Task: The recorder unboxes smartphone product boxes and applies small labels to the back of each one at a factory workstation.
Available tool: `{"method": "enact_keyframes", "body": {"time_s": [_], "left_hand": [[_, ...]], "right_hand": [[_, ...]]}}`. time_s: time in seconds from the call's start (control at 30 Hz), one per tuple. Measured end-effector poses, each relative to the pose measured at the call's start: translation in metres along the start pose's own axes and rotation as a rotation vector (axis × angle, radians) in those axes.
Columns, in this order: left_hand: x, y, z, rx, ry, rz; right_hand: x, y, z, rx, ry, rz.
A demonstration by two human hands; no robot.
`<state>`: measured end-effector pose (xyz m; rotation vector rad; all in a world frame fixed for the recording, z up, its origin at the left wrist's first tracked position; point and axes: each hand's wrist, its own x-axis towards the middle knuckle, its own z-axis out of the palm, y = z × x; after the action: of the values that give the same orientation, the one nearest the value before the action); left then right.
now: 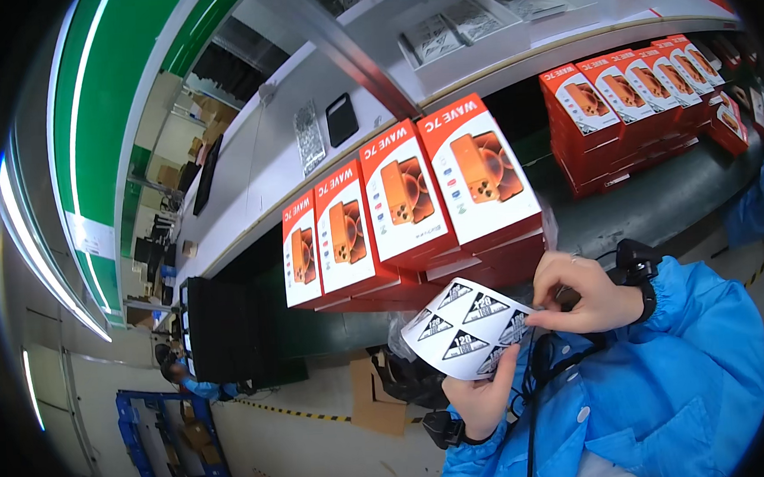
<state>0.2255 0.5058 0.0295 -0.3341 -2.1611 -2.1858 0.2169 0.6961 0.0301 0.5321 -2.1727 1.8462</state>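
A white sheet of black-and-white triangular stickers [460, 328] curves in front of my blue jacket. Its lower edge is gripped by my left hand [479, 399], the thumb lying on top. At the right edge of the sheet, the thumb and forefinger of my right hand [585, 293] are pinched together. Whether a single sticker is lifted there cannot be made out. Just beyond the sheet stand stacked red-and-white phone boxes [479, 169], lined up side by side with orange phones pictured on top. Both wrists carry black strapped devices.
More red-and-white boxes [625, 96] are stacked farther right on the dark green belt [605, 214]. Behind runs a white shelf [266, 171] with a black phone-shaped item [341, 120] and a clear bag [309, 137]. A co-worker's blue sleeve [760, 197] shows at far right.
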Motion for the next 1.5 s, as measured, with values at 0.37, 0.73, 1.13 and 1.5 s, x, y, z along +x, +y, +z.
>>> {"method": "enact_keyframes", "body": {"time_s": [0.37,0.73,1.13,1.5], "left_hand": [[0.032,-0.010,-0.032,0.011,0.014,0.087],[0.060,-0.016,-0.048,0.463,-0.175,0.286],[0.072,-0.022,-0.059,0.104,-0.024,0.147],[0.072,-0.038,-0.074,0.355,-0.144,0.215]], "right_hand": [[0.041,-0.006,0.028,-0.590,-0.017,-0.530],[0.050,-0.012,0.028,-0.624,-0.120,-0.233],[0.140,-0.025,-0.040,-0.343,-0.378,0.460],[0.143,-0.015,-0.043,-0.335,-0.446,0.565]]}}
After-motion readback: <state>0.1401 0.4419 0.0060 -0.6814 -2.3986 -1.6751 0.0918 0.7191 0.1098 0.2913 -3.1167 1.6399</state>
